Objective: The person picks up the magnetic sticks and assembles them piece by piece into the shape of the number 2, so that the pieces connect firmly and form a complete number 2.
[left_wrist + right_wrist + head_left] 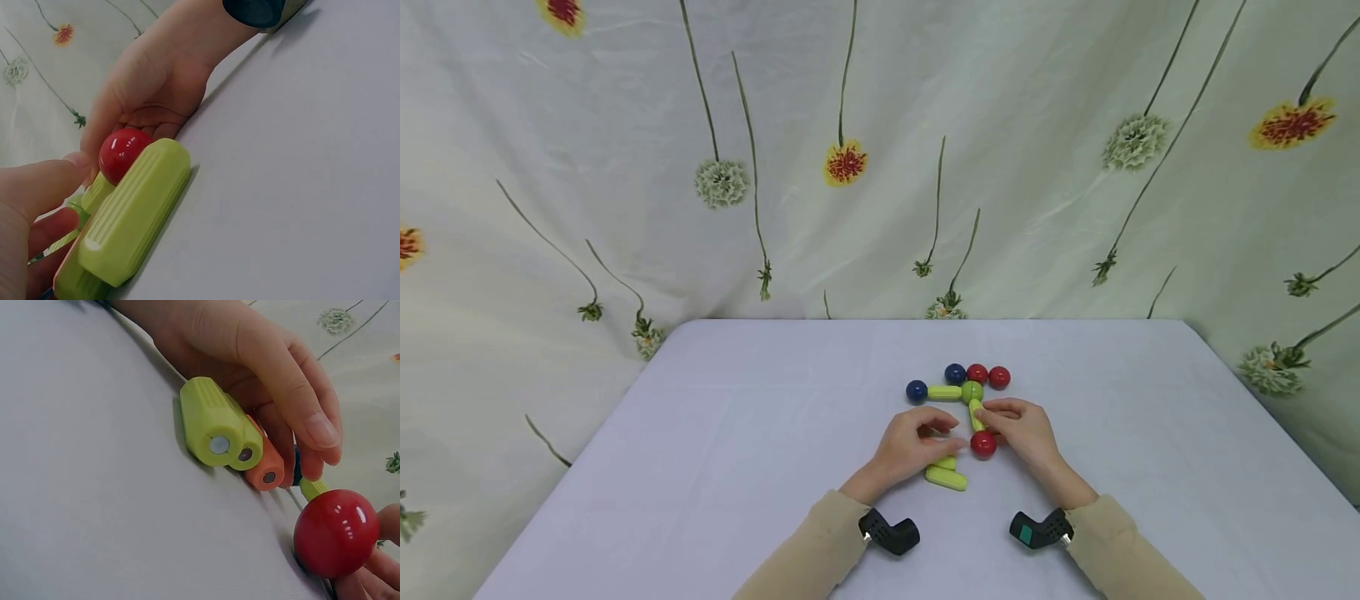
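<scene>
A pale, flower-printed cloth (1030,208) hangs behind the whitish tabletop (775,417). On my head feed I see the right hand (1026,429) pinching a ridged yellow-green rod (977,425), which lies between the hands, nearer the right. Its long axis runs away from me, leaning slightly left, from a glossy red ball (982,445) at the near end to a yellow-green ball (972,392) at the far end. The left hand (910,442), fingers loosely bent and released, hovers beside two loose yellow-green bars (946,478).

Soft light, dimmer wrist views
</scene>
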Demonstrator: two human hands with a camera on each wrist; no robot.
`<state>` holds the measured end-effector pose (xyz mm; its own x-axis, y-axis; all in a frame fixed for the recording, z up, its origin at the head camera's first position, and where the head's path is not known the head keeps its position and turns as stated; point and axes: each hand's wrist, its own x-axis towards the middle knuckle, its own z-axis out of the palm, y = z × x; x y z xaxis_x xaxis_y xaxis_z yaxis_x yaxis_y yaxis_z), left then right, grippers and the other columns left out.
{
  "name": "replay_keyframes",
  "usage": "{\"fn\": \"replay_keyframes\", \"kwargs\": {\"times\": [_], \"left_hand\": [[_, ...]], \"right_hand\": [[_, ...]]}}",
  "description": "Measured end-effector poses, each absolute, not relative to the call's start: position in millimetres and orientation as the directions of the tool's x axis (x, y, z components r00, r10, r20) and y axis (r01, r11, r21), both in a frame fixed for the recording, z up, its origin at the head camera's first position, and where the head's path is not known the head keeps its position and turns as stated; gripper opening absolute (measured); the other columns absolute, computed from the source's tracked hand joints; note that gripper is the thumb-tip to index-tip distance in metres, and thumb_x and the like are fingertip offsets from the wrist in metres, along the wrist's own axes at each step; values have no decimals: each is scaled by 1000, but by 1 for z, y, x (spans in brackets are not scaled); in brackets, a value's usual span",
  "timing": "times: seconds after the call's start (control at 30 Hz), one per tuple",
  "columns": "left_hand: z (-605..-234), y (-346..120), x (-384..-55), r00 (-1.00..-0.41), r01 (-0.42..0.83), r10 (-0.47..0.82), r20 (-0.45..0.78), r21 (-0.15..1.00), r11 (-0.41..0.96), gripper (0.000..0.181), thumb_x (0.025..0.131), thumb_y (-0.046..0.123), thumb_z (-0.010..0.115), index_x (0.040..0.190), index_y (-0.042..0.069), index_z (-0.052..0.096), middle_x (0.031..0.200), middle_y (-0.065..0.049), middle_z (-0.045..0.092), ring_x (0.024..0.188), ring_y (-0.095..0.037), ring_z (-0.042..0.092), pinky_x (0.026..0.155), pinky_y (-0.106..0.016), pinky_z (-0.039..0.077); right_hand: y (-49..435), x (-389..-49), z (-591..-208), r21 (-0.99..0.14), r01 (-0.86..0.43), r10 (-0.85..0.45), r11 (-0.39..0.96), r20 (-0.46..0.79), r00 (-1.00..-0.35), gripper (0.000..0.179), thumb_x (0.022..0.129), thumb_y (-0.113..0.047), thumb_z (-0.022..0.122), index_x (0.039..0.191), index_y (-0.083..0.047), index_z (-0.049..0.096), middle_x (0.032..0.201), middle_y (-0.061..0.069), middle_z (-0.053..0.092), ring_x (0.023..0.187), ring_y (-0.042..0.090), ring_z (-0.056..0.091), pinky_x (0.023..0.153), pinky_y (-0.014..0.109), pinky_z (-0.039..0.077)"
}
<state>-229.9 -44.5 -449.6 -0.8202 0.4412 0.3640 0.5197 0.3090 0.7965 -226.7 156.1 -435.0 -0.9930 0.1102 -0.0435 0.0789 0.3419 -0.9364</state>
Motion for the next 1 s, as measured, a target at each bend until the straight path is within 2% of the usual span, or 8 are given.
{"fn": "replay_keyframes", "kwargs": {"times": [0.27, 0.57, 0.77, 1.0], "left_hand": [[-449, -56, -237, -839, 438, 465, 285, 859, 265, 29, 80, 28, 74, 101, 8, 71, 93, 0, 69, 85, -11, 61, 76, -26, 50], [-446, -67, -242, -845, 379, 496, 201, 878, 291, 25, 80, 29, 75, 98, 12, 73, 91, 9, 68, 82, -10, 61, 74, -26, 49], [-443, -73, -245, -848, 324, 513, 132, 895, 306, 22, 81, 29, 74, 99, 14, 74, 94, 7, 68, 87, -13, 59, 77, -28, 48], [-438, -74, -243, -846, 278, 529, 73, 906, 319, 21, 82, 24, 73, 100, 12, 74, 95, 4, 69, 91, -11, 58, 79, -27, 47]], "right_hand": [[157, -228, -437, -935, 96, 122, 342, -58, -991, 40, 83, -28, 71, 109, 2, 65, 92, 12, 70, 71, 15, 64, 64, 21, 49], [157, -229, -437, -933, 94, 128, 347, -52, -990, 38, 83, -27, 71, 108, 2, 66, 89, 10, 70, 70, 13, 63, 63, 22, 49], [156, -229, -436, -931, 111, 141, 349, -65, -988, 37, 83, -26, 71, 108, 1, 66, 89, 10, 70, 69, 13, 62, 63, 20, 48], [156, -230, -437, -935, 103, 139, 340, -58, -989, 37, 83, -26, 72, 107, 1, 66, 88, 9, 70, 69, 13, 62, 63, 21, 48]]}}
